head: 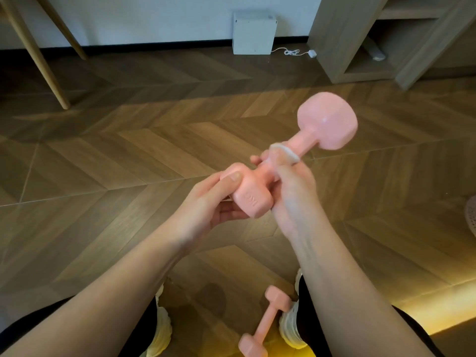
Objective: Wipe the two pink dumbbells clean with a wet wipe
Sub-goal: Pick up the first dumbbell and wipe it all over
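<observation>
Pink dumbbells are both in view. The held dumbbell (306, 145) is up in the air, a little toward 2 o'clock from the middle of the view. Its far head points to 1 o'clock and its near head to 7 o'clock. The wet wipe (284, 152) is folded around the handle, close to the far head. The right hand (293, 199) is closed around the handle and presses the wipe onto it. The left hand (206, 204) grips the near head, with the thumb on top and the fingers curled below.

I judge that the step in hand is the wiping of the handle of the first dumbbell. The next move probably calls for sliding the wipe along to one of the heads, while the left hand turns the weight so that every face is reached. I cannot tell from this view which parts are already clean.

The second dumbbell (265, 323) lies on the floor at 6 o'clock, just beside the right shoe (289, 328), with the left shoe (161, 338) toward 7 o'clock.

The floor (128, 150) is wood in a chevron pattern. At 12 o'clock a white box (253, 32) stands against the wall with a white cable (293, 51) beside it. A wooden leg (38, 60) is at 10 o'clock and a shelf unit (360, 47) at 1 o'clock.
</observation>
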Available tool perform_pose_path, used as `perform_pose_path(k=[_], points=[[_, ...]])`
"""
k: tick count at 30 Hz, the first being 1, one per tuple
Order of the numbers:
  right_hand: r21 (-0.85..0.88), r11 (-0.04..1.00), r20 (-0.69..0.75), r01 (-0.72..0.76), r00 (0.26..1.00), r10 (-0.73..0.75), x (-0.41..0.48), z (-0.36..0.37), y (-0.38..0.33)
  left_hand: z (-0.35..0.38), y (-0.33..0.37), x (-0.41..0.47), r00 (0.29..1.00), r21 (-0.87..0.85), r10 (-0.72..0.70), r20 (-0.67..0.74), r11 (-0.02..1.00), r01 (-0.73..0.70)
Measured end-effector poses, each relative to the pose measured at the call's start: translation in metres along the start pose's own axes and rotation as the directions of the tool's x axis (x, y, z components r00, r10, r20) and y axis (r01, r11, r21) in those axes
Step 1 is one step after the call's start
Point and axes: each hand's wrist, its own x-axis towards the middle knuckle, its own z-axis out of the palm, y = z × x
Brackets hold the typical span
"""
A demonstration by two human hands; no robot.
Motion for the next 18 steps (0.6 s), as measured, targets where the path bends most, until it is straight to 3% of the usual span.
perform_pose_path(k=[3, 7, 11, 15, 17, 18], points=[[-0.148, 0.988, 0.081, -0.045, 0.995, 0.057, -0.001, 0.005, 0.007, 0.000, 0.001, 0.001, 0.994, 0.046, 0.097, -0.052, 0.994, -0.094], [-0.020, 0.997, 0.086, -0.074, 0.993, 0.076, 0.002, 0.007, 0.001, -0.005, -0.005, -0.001, 0.938, 0.249, 0.336, -0.083, 0.919, -0.306], [0.168, 0.985, 0.008, -0.037, 0.999, 0.036, 0.007, -0.002, -0.015, -0.010, -0.009, -0.001, 0.825, 0.574, 0.564, 0.035, 0.665, -0.479], [0.486, 0.874, -0.145, -0.021, 0.984, 0.105, 0.011, -0.010, -0.027, -0.014, -0.009, 0.003, 0.703, 0.687, 0.683, 0.200, 0.414, -0.598], [0.569, 0.822, -0.163, -0.003, 0.980, 0.117, 0.013, -0.011, -0.025, -0.013, -0.009, 0.005, 0.724, 0.673, 0.660, 0.203, 0.443, -0.593], [0.579, 0.815, -0.159, 0.001, 0.981, 0.112, 0.013, -0.012, -0.023, -0.012, -0.010, 0.006, 0.789, 0.625, 0.596, 0.151, 0.561, -0.543]])
